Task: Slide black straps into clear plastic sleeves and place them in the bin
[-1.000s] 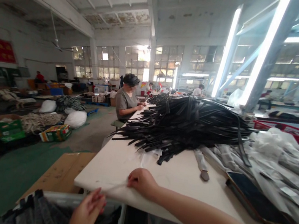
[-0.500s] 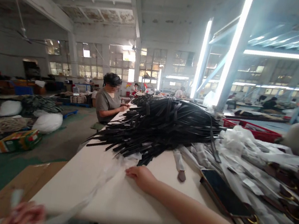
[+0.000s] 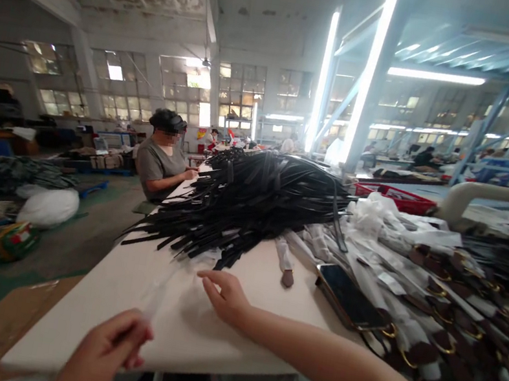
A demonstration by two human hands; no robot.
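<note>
— Two hands on one clear plastic sleeve (image 3: pixel 157 295), lying at the worktop's (image 3: pixel 124 312) six o'clock edge.
— Left hand (image 3: pixel 105 351) pinches its near end, fingers closed; right hand (image 3: pixel 226 297) rests fingers spread, at two o'clock from it.
— Looks like straightening it out. Black straps (image 3: pixel 251 206) heaped at twelve, phone (image 3: pixel 348 297) at three.
— Smoothing needs gentle tension.

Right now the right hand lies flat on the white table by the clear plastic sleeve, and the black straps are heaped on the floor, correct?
Not quite. The black straps are heaped on the white table, as the head view shows. The right hand does rest there by the clear plastic sleeve.
</note>
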